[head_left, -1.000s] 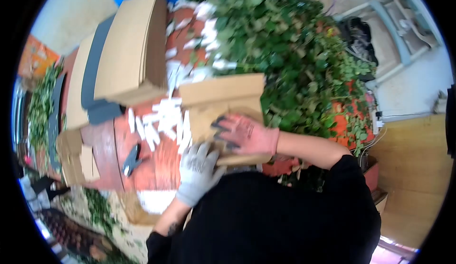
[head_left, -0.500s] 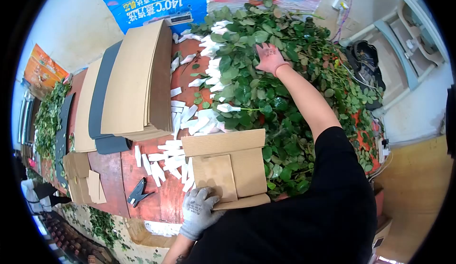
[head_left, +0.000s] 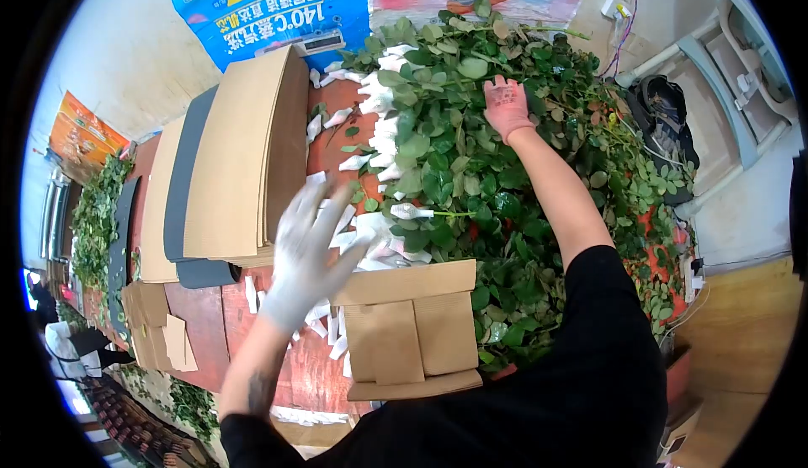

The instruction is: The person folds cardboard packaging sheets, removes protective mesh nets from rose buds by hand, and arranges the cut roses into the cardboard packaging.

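My right hand [head_left: 508, 108], in a pink glove, reaches into the far part of the leafy green stems [head_left: 471, 165]; its fingertips sink among the leaves and what they hold, if anything, is hidden. My left hand [head_left: 307, 253], in a pale grey glove, is raised over the table with its fingers spread, holding nothing and slightly blurred. Below and right of it lies a folded cardboard piece [head_left: 412, 333] near my body. White-sleeved flower heads [head_left: 383, 131] line the left side of the leaves. White paper sleeves [head_left: 370, 236] lie scattered beside my left hand.
A tall stack of cardboard sheets [head_left: 240, 156] stands on the red table [head_left: 311, 375], with a dark sheet [head_left: 189, 182] beside it. Smaller cardboard pieces [head_left: 156, 333] lie at the left. A folding chair [head_left: 715, 98] leans at the right. A person [head_left: 80, 350] is at the far left.
My right hand has gone from the cardboard piece to the far leaves. My left hand has let go of the cardboard's edge and risen forward, fingers spread. The view has tilted up.
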A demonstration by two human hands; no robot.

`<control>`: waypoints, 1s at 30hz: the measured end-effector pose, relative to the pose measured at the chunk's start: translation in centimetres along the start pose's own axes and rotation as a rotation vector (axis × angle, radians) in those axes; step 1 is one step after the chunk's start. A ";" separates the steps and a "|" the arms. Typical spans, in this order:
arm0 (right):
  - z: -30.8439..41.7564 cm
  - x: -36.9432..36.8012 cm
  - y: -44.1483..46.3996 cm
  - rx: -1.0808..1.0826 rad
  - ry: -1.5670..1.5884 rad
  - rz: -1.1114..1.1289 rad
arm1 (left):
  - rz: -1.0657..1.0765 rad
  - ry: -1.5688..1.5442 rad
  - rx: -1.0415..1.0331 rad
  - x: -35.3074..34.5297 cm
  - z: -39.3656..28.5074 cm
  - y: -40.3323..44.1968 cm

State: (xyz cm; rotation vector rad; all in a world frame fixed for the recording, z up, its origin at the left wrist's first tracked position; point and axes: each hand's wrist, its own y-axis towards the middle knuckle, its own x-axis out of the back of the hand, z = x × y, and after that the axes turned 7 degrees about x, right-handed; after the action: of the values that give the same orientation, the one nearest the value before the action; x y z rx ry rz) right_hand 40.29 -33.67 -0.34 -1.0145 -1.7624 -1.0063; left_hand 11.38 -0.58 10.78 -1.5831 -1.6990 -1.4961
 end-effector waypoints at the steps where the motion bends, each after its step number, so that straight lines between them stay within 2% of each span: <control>1: -1.4 -1.8 0.6 0.033 -0.027 -0.078 | -0.017 0.072 -0.039 -1.6 0.6 3.1; 4: -4.1 -0.2 1.0 0.077 0.034 -0.213 | -0.102 0.276 -0.051 -6.1 2.0 10.5; 6: -6.6 0.8 0.9 0.093 0.065 -0.326 | -0.152 0.322 -0.020 -7.1 1.3 13.9; 8: -8.0 4.8 -0.7 0.094 0.092 -0.343 | -0.267 0.312 -0.096 -7.5 0.9 15.7; 10: -9.1 6.3 -2.7 0.205 -0.101 -0.436 | -0.315 0.312 -0.149 -7.8 1.2 17.2; 11: -9.2 5.8 -3.1 0.206 -0.080 -0.305 | -0.350 0.321 -0.191 -8.3 1.6 17.7; 12: -8.5 5.9 -3.8 0.219 -0.079 -0.157 | -0.320 0.381 -0.238 -8.3 2.1 18.4; 14: -6.5 6.7 -5.9 0.258 -0.093 0.157 | -0.167 0.296 -0.223 -8.5 3.9 18.7; 15: -6.3 4.6 -7.3 0.309 -0.047 0.170 | -0.003 0.101 -0.172 -9.6 5.1 18.2; 16: -5.2 3.8 -9.1 0.425 -0.307 0.171 | 0.304 -0.031 -0.040 -10.2 5.5 17.2; 18: -4.3 4.2 -10.9 0.410 -0.261 0.217 | 0.630 -0.098 -0.121 -12.2 7.2 14.5; 19: -4.7 2.4 -11.5 0.430 -0.239 0.124 | 0.439 -0.099 -0.218 -13.2 7.3 13.7; 20: -4.8 2.6 -11.4 0.432 -0.233 0.126 | 0.246 -0.095 -0.310 -13.6 6.4 13.2; 21: -4.6 3.3 -11.2 0.413 -0.229 0.132 | 0.205 -0.132 -0.096 -13.3 4.5 12.8; 22: -4.1 3.6 -11.1 0.398 -0.221 0.137 | 0.219 -0.173 -0.072 -12.1 2.1 12.5; 24: -3.6 2.7 -11.0 0.401 -0.176 0.057 | 0.348 0.238 -0.068 -13.5 0.4 12.5; 26: -3.0 2.3 -10.7 0.368 -0.200 0.048 | 0.388 0.438 -0.086 -15.4 0.1 12.3; 28: -3.5 2.0 -10.1 0.344 -0.220 0.038 | 0.425 0.455 -0.085 -16.2 0.6 13.5; 30: -4.3 1.8 -9.1 0.171 0.077 0.163 | 0.540 0.281 0.050 -15.4 0.3 15.3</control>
State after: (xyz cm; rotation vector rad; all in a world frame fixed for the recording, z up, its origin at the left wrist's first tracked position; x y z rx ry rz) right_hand 32.59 -40.31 0.71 -0.9803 -1.6432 -0.7689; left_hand 29.54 -10.79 4.53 -1.5532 -1.0374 -1.3051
